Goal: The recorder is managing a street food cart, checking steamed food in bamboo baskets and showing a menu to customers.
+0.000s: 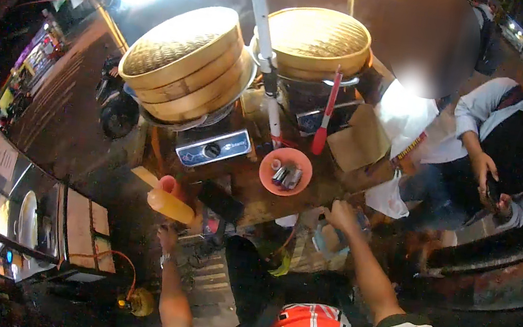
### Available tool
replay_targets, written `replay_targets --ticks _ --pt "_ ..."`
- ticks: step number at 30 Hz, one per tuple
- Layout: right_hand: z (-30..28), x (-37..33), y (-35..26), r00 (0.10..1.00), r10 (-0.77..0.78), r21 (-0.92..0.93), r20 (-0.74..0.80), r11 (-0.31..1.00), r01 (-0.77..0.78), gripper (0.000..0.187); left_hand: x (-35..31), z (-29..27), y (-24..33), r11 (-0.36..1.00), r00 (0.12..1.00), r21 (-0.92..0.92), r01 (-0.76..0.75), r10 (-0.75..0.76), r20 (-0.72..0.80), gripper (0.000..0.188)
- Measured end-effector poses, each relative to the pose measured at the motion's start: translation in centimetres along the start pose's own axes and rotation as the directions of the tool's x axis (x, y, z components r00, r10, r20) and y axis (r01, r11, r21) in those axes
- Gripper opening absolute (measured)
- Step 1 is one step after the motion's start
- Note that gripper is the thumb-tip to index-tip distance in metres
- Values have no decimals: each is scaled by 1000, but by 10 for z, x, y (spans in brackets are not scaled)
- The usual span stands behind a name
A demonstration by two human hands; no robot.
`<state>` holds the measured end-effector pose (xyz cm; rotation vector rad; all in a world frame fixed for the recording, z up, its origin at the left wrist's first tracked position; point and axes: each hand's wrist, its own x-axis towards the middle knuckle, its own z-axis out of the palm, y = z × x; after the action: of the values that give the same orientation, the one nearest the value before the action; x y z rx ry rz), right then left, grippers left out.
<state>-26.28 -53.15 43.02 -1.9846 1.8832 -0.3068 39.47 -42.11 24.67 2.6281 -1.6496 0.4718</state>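
My left hand (167, 239) hangs low beside the front edge of the wooden cart table (261, 210), below a squeeze bottle with orange sauce (170, 206). Its fingers are too dark and small to read. My right hand (341, 216) is at the table's right front edge, its fingers curled closed. What it holds, if anything, is hidden. Just under it shows a pale blue, partly see-through bag or container (329, 240). Between my hands, a pink bowl (265, 182) holds several small, shiny items. Behind it lie red-handled tongs or a similar tool (327, 116).
Two bamboo steamers (183, 72) (315, 42) stand on stoves at the back, one with a blue knob panel (212, 147). A brown box (359, 140) and white plastic bag (388, 197) are at right. A person (502, 154) sits at right with a phone. A glass display cart (17, 193) stands left.
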Motion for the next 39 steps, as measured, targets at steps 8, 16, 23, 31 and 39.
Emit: replay_targets --ticks 8,16,23,31,39 --pt "34 20 29 985 3 -183 -174 982 -35 45 24 22 41 734 926 620 -277 375 -31 39" --pt "53 29 4 973 -29 -223 -230 975 -24 42 18 13 -8 917 829 155 -367 247 502 46" --pt "48 31 14 989 16 -219 -147 975 -48 33 41 -45 17 970 725 -200 136 41 688 48" --pt "59 36 26 990 35 -93 -137 995 -48 38 48 -35 18 958 677 -149 244 -58 733 49" --pt "-45 15 -14 984 44 93 174 994 -61 36 35 -34 1 952 669 -135 273 -87 738 49"
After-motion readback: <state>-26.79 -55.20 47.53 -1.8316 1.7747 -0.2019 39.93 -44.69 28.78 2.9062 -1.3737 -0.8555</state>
